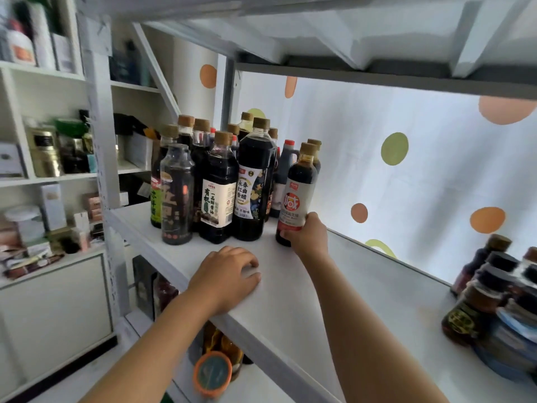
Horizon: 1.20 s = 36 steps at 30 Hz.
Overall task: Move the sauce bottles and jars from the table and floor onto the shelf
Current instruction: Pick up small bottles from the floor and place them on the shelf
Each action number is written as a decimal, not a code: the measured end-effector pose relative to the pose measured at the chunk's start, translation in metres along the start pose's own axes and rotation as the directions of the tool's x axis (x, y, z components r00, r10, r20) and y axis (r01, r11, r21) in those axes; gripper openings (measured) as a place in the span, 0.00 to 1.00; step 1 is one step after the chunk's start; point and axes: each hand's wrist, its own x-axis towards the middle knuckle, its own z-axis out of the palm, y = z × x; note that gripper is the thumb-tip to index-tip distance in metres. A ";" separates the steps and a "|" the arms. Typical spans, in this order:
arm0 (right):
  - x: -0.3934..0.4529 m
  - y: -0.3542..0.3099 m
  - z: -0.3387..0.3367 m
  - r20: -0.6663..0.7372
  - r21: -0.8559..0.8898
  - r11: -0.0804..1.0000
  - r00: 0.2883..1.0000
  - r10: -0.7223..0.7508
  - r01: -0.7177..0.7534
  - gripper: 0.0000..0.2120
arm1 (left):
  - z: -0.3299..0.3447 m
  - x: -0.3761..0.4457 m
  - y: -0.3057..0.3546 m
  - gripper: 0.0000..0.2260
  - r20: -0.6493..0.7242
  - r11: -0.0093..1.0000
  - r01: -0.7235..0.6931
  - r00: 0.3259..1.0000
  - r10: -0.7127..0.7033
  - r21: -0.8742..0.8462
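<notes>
A white shelf board [334,286] runs across the view. At its left end stands a cluster of several dark sauce bottles [218,181] with tan caps. My right hand [308,235] grips the base of a dark sauce bottle with a white and red label [297,196], which stands upright on the shelf at the right edge of the cluster. My left hand [226,276] rests palm down on the shelf's front edge, fingers curled, holding nothing. Several smaller dark jars and bottles [491,289] crowd the shelf's right end.
A white curtain with coloured dots [406,146] hangs behind the shelf. Another shelf board [377,74] sits close overhead. Below are jars, one with an orange lid [212,373]. A white cabinet [52,170] full of boxes and tins stands to the left.
</notes>
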 end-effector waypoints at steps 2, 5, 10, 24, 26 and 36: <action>0.010 -0.003 0.009 -0.007 -0.001 1.000 1.000 -0.008 0.008 0.24 | -0.001 0.000 0.001 0.15 -0.009 1.000 0.010 1.000 -0.010 -0.012; 0.019 -0.006 0.023 -0.046 0.012 1.000 0.999 -0.024 0.025 0.23 | 0.000 0.001 0.001 0.15 -0.012 1.000 0.002 1.000 -0.002 -0.003; 0.029 -0.006 0.042 -0.064 -0.062 0.997 0.997 -0.052 0.048 0.24 | 0.001 0.001 -0.002 0.14 -0.022 1.000 -0.003 1.000 0.003 -0.009; 0.032 0.005 0.053 -0.070 0.007 1.000 0.997 0.016 -0.016 0.21 | -0.002 0.000 0.000 0.15 0.016 1.000 0.005 1.000 -0.005 -0.001; 0.026 0.008 0.050 -0.031 0.056 0.998 0.999 0.036 -0.034 0.20 | -0.005 -0.001 0.001 0.16 0.022 1.000 0.012 1.000 -0.012 -0.005; -0.063 0.003 0.013 0.207 -0.246 0.966 0.978 -0.026 0.078 0.18 | -0.010 -0.005 0.000 0.16 -0.026 0.998 0.001 1.000 -0.002 -0.056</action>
